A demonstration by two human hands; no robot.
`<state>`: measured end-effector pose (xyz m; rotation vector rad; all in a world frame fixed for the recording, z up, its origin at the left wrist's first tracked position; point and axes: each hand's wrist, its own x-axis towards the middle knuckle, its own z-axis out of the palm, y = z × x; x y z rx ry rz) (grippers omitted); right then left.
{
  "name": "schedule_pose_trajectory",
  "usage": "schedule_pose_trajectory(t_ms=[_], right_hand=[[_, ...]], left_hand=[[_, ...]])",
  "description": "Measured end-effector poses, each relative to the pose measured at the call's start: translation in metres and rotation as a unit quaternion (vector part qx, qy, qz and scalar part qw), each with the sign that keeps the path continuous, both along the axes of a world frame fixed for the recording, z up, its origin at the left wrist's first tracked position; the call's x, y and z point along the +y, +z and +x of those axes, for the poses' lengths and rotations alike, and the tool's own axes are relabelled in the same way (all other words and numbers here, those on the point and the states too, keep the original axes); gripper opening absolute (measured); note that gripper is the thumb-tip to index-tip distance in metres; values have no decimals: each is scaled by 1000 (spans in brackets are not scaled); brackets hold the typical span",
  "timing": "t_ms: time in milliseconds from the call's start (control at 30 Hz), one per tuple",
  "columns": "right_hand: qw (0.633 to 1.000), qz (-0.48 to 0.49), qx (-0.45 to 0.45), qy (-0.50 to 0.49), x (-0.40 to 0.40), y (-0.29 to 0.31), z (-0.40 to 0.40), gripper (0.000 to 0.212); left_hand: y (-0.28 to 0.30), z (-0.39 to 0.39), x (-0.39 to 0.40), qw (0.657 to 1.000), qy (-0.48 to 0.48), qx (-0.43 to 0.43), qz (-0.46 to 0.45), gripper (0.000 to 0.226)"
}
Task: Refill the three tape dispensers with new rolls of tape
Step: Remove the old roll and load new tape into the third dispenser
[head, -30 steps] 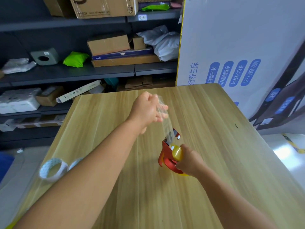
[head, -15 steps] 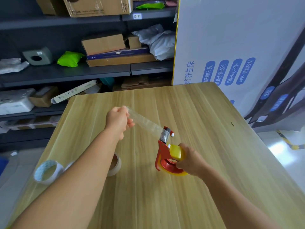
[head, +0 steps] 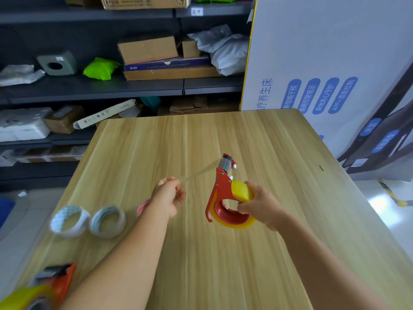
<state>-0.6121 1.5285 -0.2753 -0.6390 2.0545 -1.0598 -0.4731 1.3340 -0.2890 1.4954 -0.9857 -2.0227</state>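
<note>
Red plastic tape dispenser (head: 220, 193) loaded with yellow tape roll (head: 240, 191), gripped in curled right hand (head: 260, 205) above wooden worktop (head: 257, 139) centre. Clear tape strip (head: 199, 174) pinched by left hand (head: 168, 199), now drawn low toward 9 o'clock instead of raised. Judged threaded; cutting pending. Two white spare rolls (head: 69, 220) at 8 o'clock. Second orange dispenser (head: 55, 278) at 7 o'clock.

Cardboard boxes (head: 148, 49) and a green bag (head: 100, 68) sit on dark shelves (head: 93, 88).
</note>
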Motion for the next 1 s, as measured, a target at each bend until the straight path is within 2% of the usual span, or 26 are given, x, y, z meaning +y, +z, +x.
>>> schedule_pose_trajectory(t_ms=[133, 333, 467, 667, 800, 900, 933, 1000], right_hand=[[1000, -8, -26, -1, -6, 5, 2, 32], [998, -18, -50, -13, -14, 9, 5, 29], [997, -26, -65, -17, -18, 12, 5, 28], [995, -40, -88, -30, -21, 17, 7, 31], [991, -76, -96, -45, -21, 22, 8, 29], [991, -84, -90, -45, -20, 24, 7, 26], [992, -83, -89, -44, -20, 24, 7, 26], [993, -78, -84, -40, -18, 24, 7, 26]], left_hand=[[-3, 7, 8, 997, 18, 62, 32, 21], [-9, 14, 24, 999, -12, 39, 24, 19], [-14, 19, 33, 997, -21, 59, 43, 12], [-19, 24, 43, 994, -86, 61, -29, 37], [-23, 29, 50, 989, -122, 61, -61, 39], [-22, 31, 54, 980, -146, 43, -132, 30], [-19, 30, 55, 975, -148, 38, -163, 33], [-12, 28, 57, 961, -156, 39, -227, 53]])
